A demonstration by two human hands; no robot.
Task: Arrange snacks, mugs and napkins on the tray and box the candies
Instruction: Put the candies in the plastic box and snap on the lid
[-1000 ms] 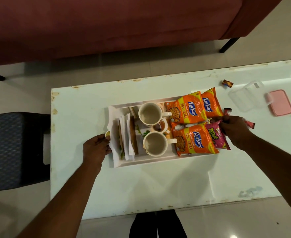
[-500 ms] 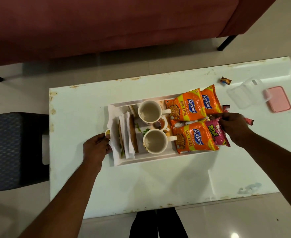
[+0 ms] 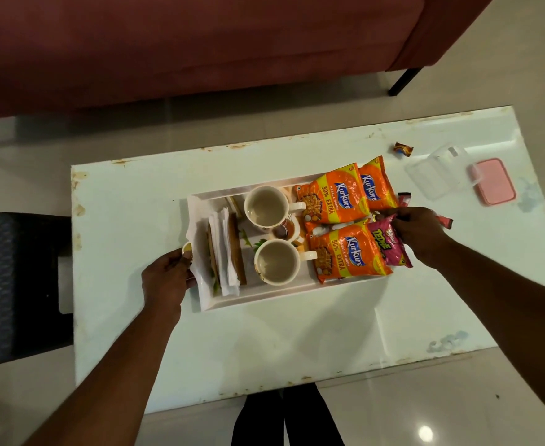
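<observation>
Hardly anything shifted: both hands stay at the two ends of the tray (image 3: 264, 299), which sits mid-table.

Left hand (image 3: 164, 278) grips the left rim, thumb on top. Right hand (image 3: 419, 233) curls over the pink Tedhe packet (image 3: 390, 244) at the right end; whether it grips packet or rim, cannot tell. On the tray: napkins (image 3: 227, 249) at left, two mugs (image 3: 266, 206) in the middle, Kurkure packets (image 3: 348, 249) overhanging the right end. Table (image 3: 264, 349) has open room on the near and left sides. To the right lie red candy sticks (image 3: 445, 220), a wrapped candy (image 3: 403, 149), a clear box (image 3: 435, 170) and a pink lid (image 3: 493, 180). Sofa (image 3: 200, 43) lies beyond the far edge, and a dark stool (image 3: 16, 284) stands at the left edge.
</observation>
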